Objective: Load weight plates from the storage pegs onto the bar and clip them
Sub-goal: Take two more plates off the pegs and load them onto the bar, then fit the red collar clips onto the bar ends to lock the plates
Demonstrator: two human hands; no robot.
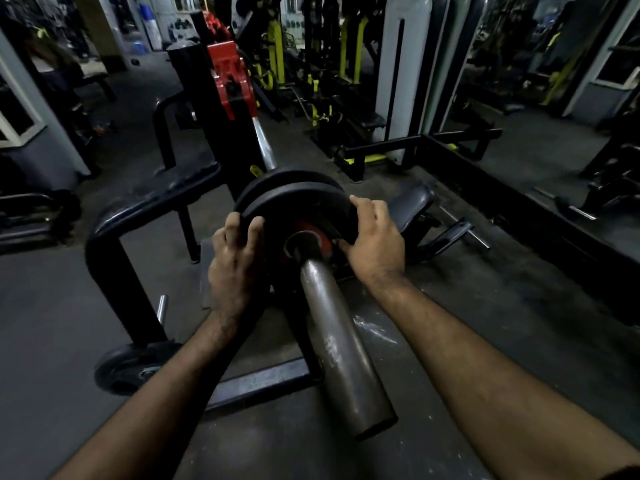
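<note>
The bar's thick grey sleeve (pixel 341 344) runs from the bottom middle up and away from me. On it sit two black weight plates; the nearer plate (pixel 298 206) has a red hub around the sleeve. My left hand (pixel 233 261) grips the nearer plate's left rim, fingers curled over its edge. At the plate's right rim, my right hand (pixel 372 237) holds it, fingers over the top and thumb against its face. The thin shaft of the bar (pixel 264 147) continues behind the plates into a red hook (pixel 230 76) on the rack. I see no clip.
A black rack frame (pixel 114 244) with a chrome storage peg (pixel 161 308) stands at the left, and one black plate (pixel 128 370) leans low on it. A padded bench (pixel 412 206) lies right of the plates. Yellow and black machines (pixel 346 64) fill the back.
</note>
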